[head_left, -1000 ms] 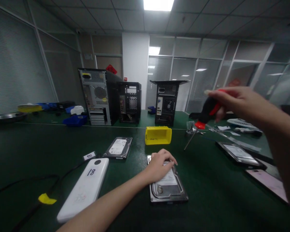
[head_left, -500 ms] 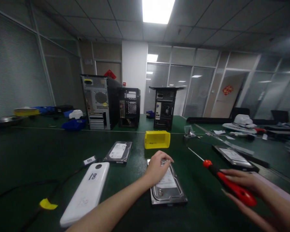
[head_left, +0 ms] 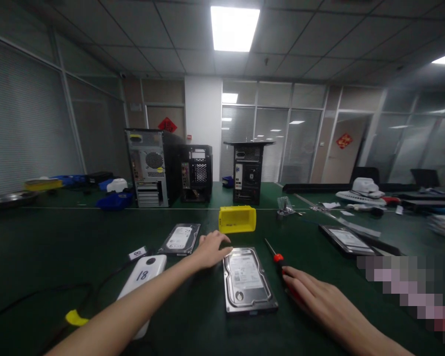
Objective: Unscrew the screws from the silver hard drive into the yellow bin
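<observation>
A silver hard drive (head_left: 246, 284) with a white label lies flat on the green table in front of me. My left hand (head_left: 210, 249) is at its far left corner, fingers apart and the thumb tip at the drive's edge; whether it touches is unclear. To the right of the drive, my right hand (head_left: 306, 287) is wrapped round a screwdriver (head_left: 278, 258) with a red and black handle. Its shaft points away from me toward the upper left, low over the table. Most of the handle is hidden under my fingers.
Beyond the drive stands a yellow bin (head_left: 237, 220). Other hard drives lie to the left (head_left: 180, 239) and right (head_left: 346, 241). A white power bank marked 18 (head_left: 143, 277) sits partly under my left forearm. Computer cases (head_left: 154, 168) stand at the back.
My left hand has moved left off the hard drive's top to its corner. My right hand has brought the screwdriver left and down, close to the drive's right side.
</observation>
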`<state>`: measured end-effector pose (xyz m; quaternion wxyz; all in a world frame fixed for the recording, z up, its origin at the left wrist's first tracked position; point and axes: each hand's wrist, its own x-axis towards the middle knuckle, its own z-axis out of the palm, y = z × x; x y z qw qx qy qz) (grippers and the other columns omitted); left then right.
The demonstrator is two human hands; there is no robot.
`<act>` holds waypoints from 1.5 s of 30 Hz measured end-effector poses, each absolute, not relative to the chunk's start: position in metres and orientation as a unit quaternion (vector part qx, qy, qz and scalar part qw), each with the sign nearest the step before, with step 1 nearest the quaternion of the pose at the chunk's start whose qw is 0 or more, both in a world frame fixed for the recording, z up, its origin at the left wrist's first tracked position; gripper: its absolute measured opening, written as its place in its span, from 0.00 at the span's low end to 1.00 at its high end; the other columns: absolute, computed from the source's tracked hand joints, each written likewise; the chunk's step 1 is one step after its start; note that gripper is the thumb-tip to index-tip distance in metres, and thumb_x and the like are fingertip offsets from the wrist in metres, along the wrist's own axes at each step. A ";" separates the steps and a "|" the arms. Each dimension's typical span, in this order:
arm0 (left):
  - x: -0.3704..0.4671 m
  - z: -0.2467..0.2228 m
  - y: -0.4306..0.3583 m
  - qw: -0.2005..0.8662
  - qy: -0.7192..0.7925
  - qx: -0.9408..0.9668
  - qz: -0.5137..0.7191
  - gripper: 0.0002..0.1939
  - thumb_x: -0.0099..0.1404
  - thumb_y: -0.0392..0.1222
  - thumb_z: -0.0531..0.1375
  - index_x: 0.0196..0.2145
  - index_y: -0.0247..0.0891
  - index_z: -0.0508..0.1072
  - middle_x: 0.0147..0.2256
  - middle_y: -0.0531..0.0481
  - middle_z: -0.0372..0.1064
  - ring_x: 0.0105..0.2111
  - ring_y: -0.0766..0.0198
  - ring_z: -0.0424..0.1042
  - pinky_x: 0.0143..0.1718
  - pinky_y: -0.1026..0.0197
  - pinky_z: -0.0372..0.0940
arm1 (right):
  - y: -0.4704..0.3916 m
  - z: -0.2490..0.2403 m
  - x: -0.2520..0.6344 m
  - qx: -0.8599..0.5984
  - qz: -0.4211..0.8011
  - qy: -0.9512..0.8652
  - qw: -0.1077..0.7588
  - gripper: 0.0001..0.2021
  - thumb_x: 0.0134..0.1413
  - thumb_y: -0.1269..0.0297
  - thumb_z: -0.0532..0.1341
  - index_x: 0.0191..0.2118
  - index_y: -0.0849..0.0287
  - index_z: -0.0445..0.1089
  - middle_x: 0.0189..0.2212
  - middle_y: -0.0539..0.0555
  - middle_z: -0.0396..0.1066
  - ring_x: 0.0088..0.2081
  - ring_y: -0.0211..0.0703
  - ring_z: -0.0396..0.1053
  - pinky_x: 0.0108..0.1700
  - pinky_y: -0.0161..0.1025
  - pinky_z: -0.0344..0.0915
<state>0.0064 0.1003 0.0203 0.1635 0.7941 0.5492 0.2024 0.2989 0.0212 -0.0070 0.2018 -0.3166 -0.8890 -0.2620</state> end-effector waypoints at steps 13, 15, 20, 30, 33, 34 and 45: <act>-0.006 0.021 0.036 0.348 0.495 0.795 0.046 0.81 0.30 0.61 0.72 0.64 0.40 0.18 0.66 0.38 0.16 0.63 0.34 0.17 0.60 0.31 0.25 | 0.027 -0.013 0.296 -0.311 -0.216 -0.904 0.199 0.13 0.60 0.65 0.52 0.48 0.58 0.67 0.47 0.60 0.74 0.42 0.47 0.76 0.39 0.42 0.76; -0.006 0.021 0.036 0.350 0.479 0.804 0.034 0.85 0.26 0.58 0.74 0.64 0.37 0.16 0.66 0.37 0.13 0.62 0.35 0.14 0.60 0.34 0.20 | 0.027 -0.017 0.302 -0.326 -0.209 -0.903 0.184 0.16 0.59 0.59 0.54 0.51 0.57 0.66 0.50 0.59 0.72 0.44 0.48 0.75 0.41 0.42 0.75; -0.006 0.016 0.032 0.365 0.495 0.785 0.079 0.82 0.32 0.58 0.73 0.63 0.39 0.14 0.66 0.38 0.14 0.63 0.36 0.16 0.61 0.34 0.23 | 0.026 -0.027 0.315 -0.377 -0.156 -0.903 0.136 0.23 0.60 0.51 0.53 0.58 0.52 0.63 0.56 0.56 0.66 0.52 0.50 0.70 0.47 0.46 0.72; 0.000 0.013 0.025 0.371 0.521 0.760 0.115 0.79 0.36 0.56 0.72 0.62 0.35 0.14 0.67 0.36 0.24 0.64 0.37 0.19 0.62 0.36 0.27 | 0.044 0.012 0.296 -0.424 0.023 -0.904 0.055 0.44 0.42 0.35 0.58 0.64 0.50 0.54 0.68 0.56 0.39 0.66 0.68 0.34 0.61 0.70 0.36; 0.000 0.012 0.026 0.373 0.516 0.761 0.122 0.79 0.36 0.57 0.73 0.62 0.36 0.14 0.67 0.36 0.24 0.64 0.38 0.20 0.62 0.36 0.27 | 0.046 0.014 0.287 -0.418 0.034 -0.906 0.052 0.38 0.46 0.38 0.57 0.62 0.48 0.58 0.68 0.54 0.40 0.67 0.66 0.31 0.61 0.70 0.26; -0.001 0.010 0.026 0.371 0.513 0.764 0.127 0.80 0.35 0.57 0.73 0.62 0.36 0.14 0.67 0.36 0.24 0.64 0.38 0.21 0.62 0.37 0.26 | 0.045 0.013 0.284 -0.417 0.041 -0.906 0.056 0.36 0.48 0.39 0.57 0.62 0.47 0.58 0.68 0.52 0.41 0.67 0.65 0.31 0.61 0.69 0.25; -0.003 -0.003 0.032 0.370 0.504 0.767 0.147 0.81 0.32 0.57 0.74 0.64 0.31 0.18 0.66 0.36 0.18 0.64 0.37 0.20 0.63 0.39 0.25 | 0.022 0.023 0.265 -0.467 0.110 -0.877 0.028 0.31 0.53 0.43 0.55 0.61 0.48 0.60 0.66 0.51 0.44 0.66 0.68 0.34 0.61 0.71 0.37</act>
